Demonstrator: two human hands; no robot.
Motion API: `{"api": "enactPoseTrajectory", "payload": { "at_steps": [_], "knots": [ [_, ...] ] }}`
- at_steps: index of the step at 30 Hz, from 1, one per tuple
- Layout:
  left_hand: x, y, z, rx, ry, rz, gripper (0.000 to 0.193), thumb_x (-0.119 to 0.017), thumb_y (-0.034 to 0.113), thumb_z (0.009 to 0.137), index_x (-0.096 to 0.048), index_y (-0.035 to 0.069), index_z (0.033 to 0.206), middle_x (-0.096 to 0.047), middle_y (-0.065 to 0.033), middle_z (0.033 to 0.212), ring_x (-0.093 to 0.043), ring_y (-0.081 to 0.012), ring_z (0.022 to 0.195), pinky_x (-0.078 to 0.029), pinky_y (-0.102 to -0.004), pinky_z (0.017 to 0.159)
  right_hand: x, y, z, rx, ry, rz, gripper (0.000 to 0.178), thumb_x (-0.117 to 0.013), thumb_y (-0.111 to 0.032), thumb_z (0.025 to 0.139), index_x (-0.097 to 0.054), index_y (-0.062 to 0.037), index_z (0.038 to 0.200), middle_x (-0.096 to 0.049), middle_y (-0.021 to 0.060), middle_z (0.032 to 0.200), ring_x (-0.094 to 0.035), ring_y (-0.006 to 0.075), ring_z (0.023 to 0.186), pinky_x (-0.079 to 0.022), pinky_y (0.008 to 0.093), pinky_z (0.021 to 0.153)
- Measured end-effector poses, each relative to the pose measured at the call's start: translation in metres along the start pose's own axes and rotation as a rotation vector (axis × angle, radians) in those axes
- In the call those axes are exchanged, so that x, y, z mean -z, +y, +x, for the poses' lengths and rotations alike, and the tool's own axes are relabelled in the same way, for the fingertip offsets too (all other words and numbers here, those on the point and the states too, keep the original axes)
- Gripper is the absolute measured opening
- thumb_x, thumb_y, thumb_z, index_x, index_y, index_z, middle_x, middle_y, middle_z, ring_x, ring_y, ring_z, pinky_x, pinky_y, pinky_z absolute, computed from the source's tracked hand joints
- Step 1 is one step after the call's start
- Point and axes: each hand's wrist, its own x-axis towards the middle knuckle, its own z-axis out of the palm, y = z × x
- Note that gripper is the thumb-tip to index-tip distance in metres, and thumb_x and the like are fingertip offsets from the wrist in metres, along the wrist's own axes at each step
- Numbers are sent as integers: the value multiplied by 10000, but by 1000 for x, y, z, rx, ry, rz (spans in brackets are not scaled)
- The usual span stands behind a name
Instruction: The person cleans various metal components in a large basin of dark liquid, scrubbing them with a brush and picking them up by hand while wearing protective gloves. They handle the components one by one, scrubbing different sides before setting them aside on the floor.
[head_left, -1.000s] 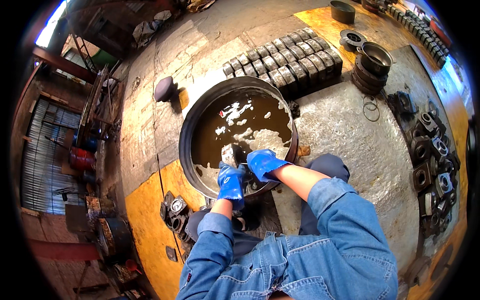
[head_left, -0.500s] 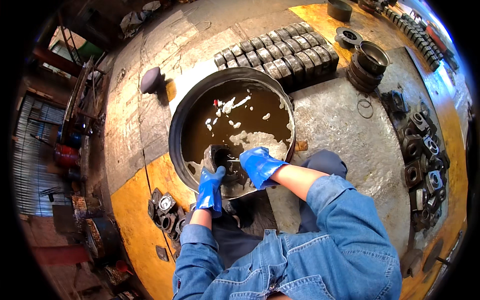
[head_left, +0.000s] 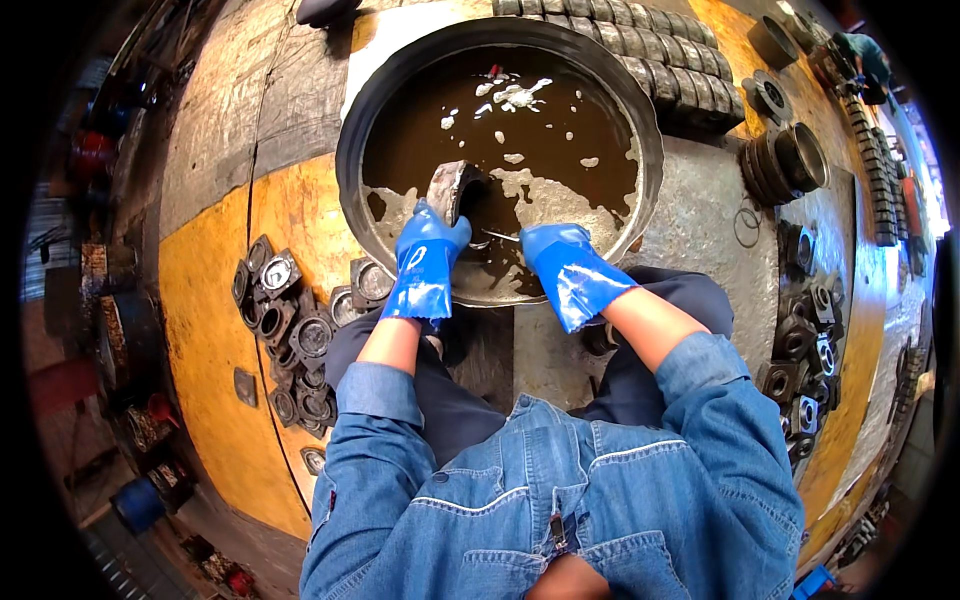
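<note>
A large round basin (head_left: pixel 349 165) of murky brown liquid, with pale foam on it, stands in front of me. My left hand (head_left: pixel 430 238), in a blue rubber glove, grips a wet, dark hollow metal casting (head_left: pixel 445 187) held tilted at the near left of the basin. Closed around a thin metal rod-like tool (head_left: pixel 502 236) is my right hand (head_left: pixel 556 246), gloved the same way. The tool points left toward the casting's opening; whether its tip touches is unclear. The casting's lower part is hidden by the glove and liquid.
Grimy metal castings (head_left: pixel 300 335) lie piled at the left, and more castings (head_left: pixel 800 345) at the right. Rows of metal blocks (head_left: pixel 670 80) stand behind the basin. Stacked metal rings (head_left: pixel 785 165) sit at the right. Another person (head_left: pixel 868 62) is far off at upper right.
My view has shifted, so the basin sits higher in it and more of the left pile shows. The casting now stands more upright. Both hands keep their hold.
</note>
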Motion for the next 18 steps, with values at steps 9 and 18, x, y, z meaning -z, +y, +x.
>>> {"api": "enactPoseTrajectory", "payload": {
  "at_steps": [9, 18],
  "knots": [
    [22, 0, 1, -25, -98, -24, 882, -710, 502, 845, -487, -46, 1499, -652, -312, 1353, -637, -425, 1279, -497, -455, 1110, 13, 10, -18, 52, 3, 51, 284, -600, -195, 971, -742, -140, 1211, -766, 125, 1197, -735, 335, 1129, -584, 469, 941],
    [1, -37, 25, -128, 65, -95, 806, -754, 500, 818, -582, -21, 1409, -679, -313, 1287, -648, -437, 1239, -506, -470, 1062, 0, -20, -11, 112, 88, 8, 256, -645, -160, 928, -766, -88, 1142, -780, 161, 1117, -758, 364, 1050, -611, 479, 862]
  ]
}}
